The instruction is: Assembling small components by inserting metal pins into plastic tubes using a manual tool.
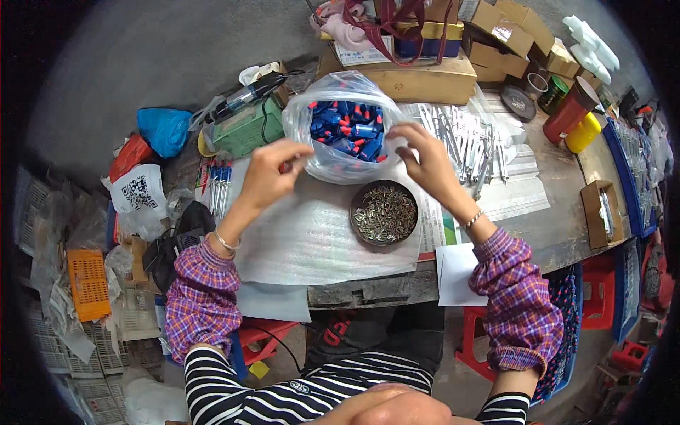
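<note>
Looks straight down from head height onto a cluttered table, past two forearms in plaid sleeve covers. Shows the left hand beside the left rim of a clear plastic bag, with the grip pressed together, seemingly pinching a small reddish piece, mostly hidden by fingers. Shows the right hand by the bag's opposite rim, with the grip spread, thumb apart from forefinger, and nothing visible between them; cannot tell about contact with the plastic film. Places the bag toward the table's far edge, mouth wide, full of blue parts with red tips. Sets a round dark bowl of small metal pieces between bag and near edge, partly on a white foam sheet. Includes silver strips in a loose spread toward the right end, and slim blue-and-silver tools in a row toward the left end. Suggests, as a judgement, a step of sorting or picking parts at the bag's mouth. For a further pick, would call for narrowing the right fingertips onto one blue part, clear of the loose film, while keeping the left pinch firm.
</note>
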Motion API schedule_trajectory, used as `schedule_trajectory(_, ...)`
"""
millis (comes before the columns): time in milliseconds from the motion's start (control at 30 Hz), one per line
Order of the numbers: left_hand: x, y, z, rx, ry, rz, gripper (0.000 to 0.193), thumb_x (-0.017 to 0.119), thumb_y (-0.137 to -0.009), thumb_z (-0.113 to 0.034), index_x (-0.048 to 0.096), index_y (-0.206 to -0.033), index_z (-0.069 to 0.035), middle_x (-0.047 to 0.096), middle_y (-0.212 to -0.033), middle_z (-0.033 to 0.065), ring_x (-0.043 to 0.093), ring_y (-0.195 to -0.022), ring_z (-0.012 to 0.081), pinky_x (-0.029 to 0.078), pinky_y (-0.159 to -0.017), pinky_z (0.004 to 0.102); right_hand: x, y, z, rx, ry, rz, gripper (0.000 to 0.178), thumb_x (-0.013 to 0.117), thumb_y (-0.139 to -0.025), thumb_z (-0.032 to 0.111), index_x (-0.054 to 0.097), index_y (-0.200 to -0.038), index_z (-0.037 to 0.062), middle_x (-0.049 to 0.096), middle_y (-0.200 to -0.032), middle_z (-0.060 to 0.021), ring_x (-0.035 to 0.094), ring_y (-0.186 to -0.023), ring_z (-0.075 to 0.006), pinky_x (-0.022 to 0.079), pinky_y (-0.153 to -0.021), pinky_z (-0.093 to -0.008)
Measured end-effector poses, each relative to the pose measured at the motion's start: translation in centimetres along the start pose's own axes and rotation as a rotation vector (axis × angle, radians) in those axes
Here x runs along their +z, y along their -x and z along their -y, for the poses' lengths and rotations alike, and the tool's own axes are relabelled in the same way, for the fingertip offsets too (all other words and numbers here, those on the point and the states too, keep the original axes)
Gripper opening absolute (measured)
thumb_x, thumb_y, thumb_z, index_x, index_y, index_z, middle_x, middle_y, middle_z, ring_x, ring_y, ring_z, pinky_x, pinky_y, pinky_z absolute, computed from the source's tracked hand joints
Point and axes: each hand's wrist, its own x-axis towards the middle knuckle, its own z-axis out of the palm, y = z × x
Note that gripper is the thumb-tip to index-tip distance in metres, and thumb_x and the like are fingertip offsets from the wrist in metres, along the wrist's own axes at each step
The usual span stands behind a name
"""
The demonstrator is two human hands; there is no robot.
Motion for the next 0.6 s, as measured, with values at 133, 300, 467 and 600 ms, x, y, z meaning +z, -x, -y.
schedule_trajectory(133, -0.1, -3.8, 2.1, -0.026, -0.092, -0.126, 0.029, 0.063, -0.072, -0.002, 0.067, -0.1, -0.007, 0.067, -0.089, 0.0046, 0.049, -0.057, 0.0081, 0.04, -0.052, 0.0221, 0.5, -1.8, -2.6, 0.11, 0.003, -0.031, 0.024, 0.057, -0.079, -0.002, 0.059, -0.103, 0.0008, 0.061, -0.109, -0.0096, 0.061, -0.1, -0.0229, 0.052, -0.08, -0.032)
schedule_trajectory(300, -0.1, -4.2, 4.5, -0.214, -0.021, -0.114, 0.03, 0.066, -0.072, -0.008, 0.067, -0.102, -0.008, 0.066, -0.085, -0.0026, 0.04, -0.053, 0.0017, 0.032, -0.048, 0.0187, 0.9, -1.6, -3.5, 0.185, -0.058, 0.014, 0.025, 0.056, -0.08, -0.002, 0.058, -0.105, 0.0005, 0.064, -0.105, -0.0129, 0.062, -0.1, -0.0221, 0.051, -0.084, -0.0321)
schedule_trajectory(467, -0.1, -2.8, 5.5, -0.32, 0.076, -0.059, 0.026, 0.065, -0.074, -0.007, 0.067, -0.1, -0.006, 0.055, -0.071, -0.0097, 0.033, -0.052, -0.0006, 0.025, -0.046, 0.0174, 0.6, 0.1, -3.6, 0.264, -0.184, -0.008, 0.031, 0.055, -0.081, -0.002, 0.052, -0.112, -0.0009, 0.064, -0.105, -0.0138, 0.061, -0.103, -0.0213, 0.048, -0.089, -0.0318)
schedule_trajectory(600, 0.5, -2.3, 5.2, -0.238, 0.134, -0.176, 0.023, 0.062, -0.077, -0.003, 0.067, -0.1, -0.006, 0.043, -0.063, -0.0114, 0.03, -0.052, -0.0009, 0.021, -0.046, 0.018, 0.1, 1.2, -3.8, 0.261, -0.136, 0.009, 0.03, 0.055, -0.08, -0.002, 0.054, -0.11, -0.0012, 0.064, -0.105, -0.0152, 0.062, -0.1, -0.0233, 0.049, -0.085, -0.0323)
